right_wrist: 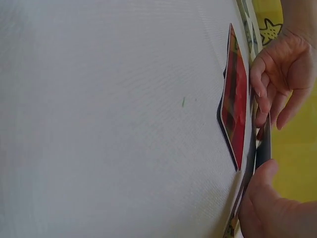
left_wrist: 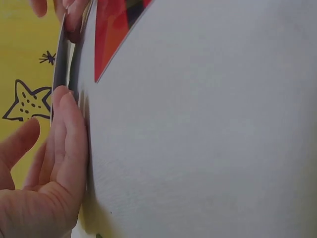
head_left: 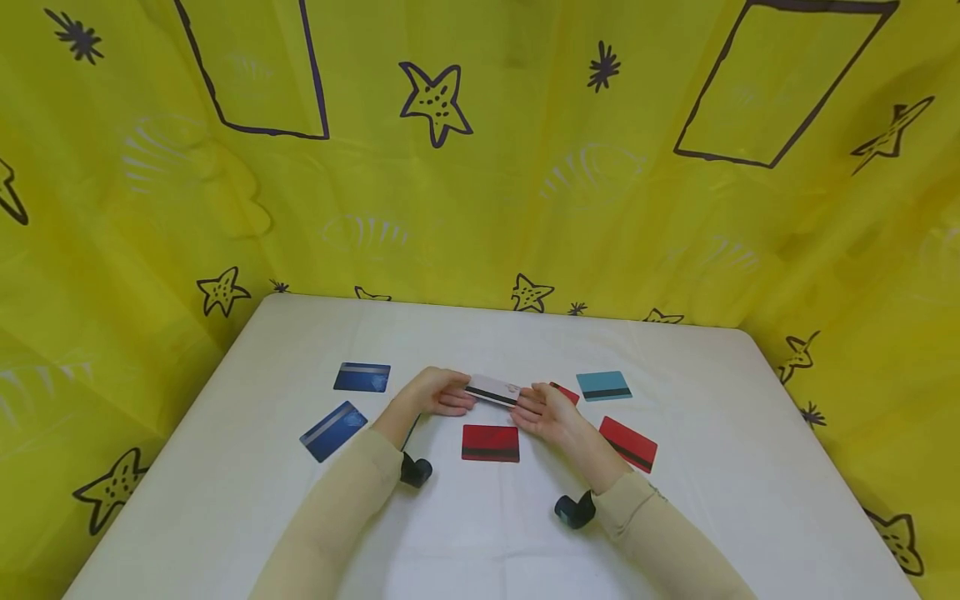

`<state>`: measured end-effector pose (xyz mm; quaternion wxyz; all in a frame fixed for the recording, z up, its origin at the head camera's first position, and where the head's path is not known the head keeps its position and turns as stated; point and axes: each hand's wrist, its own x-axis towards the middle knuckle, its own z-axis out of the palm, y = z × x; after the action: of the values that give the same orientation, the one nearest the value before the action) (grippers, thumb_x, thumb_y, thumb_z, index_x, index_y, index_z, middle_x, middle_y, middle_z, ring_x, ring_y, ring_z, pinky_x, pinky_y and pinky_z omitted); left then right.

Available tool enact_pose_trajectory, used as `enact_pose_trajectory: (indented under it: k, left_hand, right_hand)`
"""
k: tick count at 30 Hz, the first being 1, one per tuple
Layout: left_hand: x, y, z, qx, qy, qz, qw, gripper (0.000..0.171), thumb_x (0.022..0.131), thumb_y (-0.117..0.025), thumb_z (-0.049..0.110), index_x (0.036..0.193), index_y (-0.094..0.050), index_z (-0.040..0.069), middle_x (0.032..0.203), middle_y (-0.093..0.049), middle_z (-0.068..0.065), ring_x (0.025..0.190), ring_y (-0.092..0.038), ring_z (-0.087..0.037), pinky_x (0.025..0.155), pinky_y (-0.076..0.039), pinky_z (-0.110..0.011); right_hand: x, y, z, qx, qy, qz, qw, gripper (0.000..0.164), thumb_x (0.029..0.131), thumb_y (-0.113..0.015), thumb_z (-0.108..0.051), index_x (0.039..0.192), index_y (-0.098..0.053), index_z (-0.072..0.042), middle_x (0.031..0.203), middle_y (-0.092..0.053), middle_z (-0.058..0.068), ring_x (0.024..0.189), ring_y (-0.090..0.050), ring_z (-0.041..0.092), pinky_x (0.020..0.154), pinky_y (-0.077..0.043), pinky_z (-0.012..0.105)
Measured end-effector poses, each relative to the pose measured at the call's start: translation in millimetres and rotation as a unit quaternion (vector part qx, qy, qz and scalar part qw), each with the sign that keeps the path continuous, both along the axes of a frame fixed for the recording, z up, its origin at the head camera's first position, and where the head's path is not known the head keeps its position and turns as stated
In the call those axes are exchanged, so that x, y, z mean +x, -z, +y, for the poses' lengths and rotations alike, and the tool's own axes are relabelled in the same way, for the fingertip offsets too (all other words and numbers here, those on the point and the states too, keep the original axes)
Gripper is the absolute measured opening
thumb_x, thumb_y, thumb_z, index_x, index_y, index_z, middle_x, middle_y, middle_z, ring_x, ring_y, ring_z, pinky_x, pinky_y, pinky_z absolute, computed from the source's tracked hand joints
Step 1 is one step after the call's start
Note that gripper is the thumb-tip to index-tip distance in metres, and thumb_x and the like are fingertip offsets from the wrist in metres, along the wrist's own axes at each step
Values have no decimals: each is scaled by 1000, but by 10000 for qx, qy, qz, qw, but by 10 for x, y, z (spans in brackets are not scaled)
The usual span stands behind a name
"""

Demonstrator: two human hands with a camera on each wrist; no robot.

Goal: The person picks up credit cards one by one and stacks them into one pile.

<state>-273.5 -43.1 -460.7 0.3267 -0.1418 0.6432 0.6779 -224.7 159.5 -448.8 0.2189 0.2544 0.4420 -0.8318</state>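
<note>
A white card (head_left: pixel 491 388) with a dark stripe is held tilted between both hands, above the table. My left hand (head_left: pixel 442 392) holds its left end, and my right hand (head_left: pixel 550 414) holds its right end. From the left wrist, the card (left_wrist: pixel 60 64) is almost edge-on, with the fingers (left_wrist: pixel 67 129) on its table-facing side. The right wrist view also shows both hands at the card's ends. A red card (head_left: pixel 490 443) lies just in front of them. Another red card (head_left: pixel 566 392) is partly hidden behind my right hand.
Two blue cards, one farther back (head_left: pixel 362 377) and one nearer (head_left: pixel 333 431), lie on the left. On the right are a teal card (head_left: pixel 604 385) and a red card (head_left: pixel 628 444). A white cloth covers the table (head_left: pixel 480 533); a yellow curtain (head_left: pixel 480 200) hangs behind.
</note>
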Motion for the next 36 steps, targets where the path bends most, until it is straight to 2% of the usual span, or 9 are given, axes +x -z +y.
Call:
enact_pose_trajectory:
  k: [5, 9, 13, 19, 23, 28, 36]
  left_hand:
    - [71, 37, 31, 114, -263, 74, 9996, 31, 89, -58, 17, 111, -60, -5, 77, -68, -13, 63, -66, -18, 63, -56, -31]
    - [150, 51, 71, 184, -558, 246, 9980, 31, 89, -58, 12, 114, -59, -5, 72, -67, -10, 60, -65, -16, 60, -56, -30]
    - [214, 63, 110, 236, -906, 311, 9951, 34, 87, -59, 7, 120, -57, -1, 75, -67, -11, 59, -65, -16, 59, -56, -31]
    - [324, 85, 138, 327, -1242, 347, 9911, 41, 84, -62, 3, 124, -56, 2, 88, -69, -15, 61, -66, -17, 61, -56, -32]
    - [419, 91, 144, 447, -1299, 438, 9895, 43, 84, -61, 1, 126, -53, 1, 84, -69, -14, 59, -65, -16, 61, -56, -32]
    - [526, 101, 152, 446, -1296, 566, 9889, 43, 85, -60, 2, 127, -53, 1, 81, -69, -13, 57, -65, -14, 59, -56, -31]
    - [668, 137, 154, 533, -1301, 563, 9885, 44, 86, -59, 3, 129, -49, -1, 79, -67, -9, 56, -64, -12, 60, -56, -30]
  right_hand:
    - [-3, 16, -9, 221, 107, -84, 9997, 45, 99, -33, -18, 139, -28, 3, 145, -26, 23, 126, -37, 37, 105, -30, 43]
    - [0, 31, -15, 459, 120, -77, 9988, 38, 97, -41, -13, 132, -38, 1, 140, -35, 22, 99, -57, 30, 100, -37, 42]
    - [19, 45, -7, 614, -35, 122, 9980, 40, 96, -43, -11, 134, -37, 1, 133, -40, 20, 78, -62, 18, 92, -46, 38]
    - [69, 68, 2, 1022, -239, 320, 9940, 45, 94, -47, -7, 138, -37, -2, 134, -43, 20, 77, -65, 13, 82, -52, 31]
    - [99, 107, 2, 1252, -248, 350, 9912, 47, 92, -51, -5, 138, -39, -3, 135, -43, 20, 74, -65, 13, 78, -54, 27]
    - [151, 144, -6, 1517, -201, 407, 9874, 48, 88, -57, -2, 134, -44, -2, 123, -52, 18, 70, -63, 11, 69, -53, 22]
    - [268, 120, -23, 2035, -158, 449, 9779, 45, 84, -61, -1, 128, -52, -2, 104, -61, 16, 63, -65, 12, 59, -53, 20]
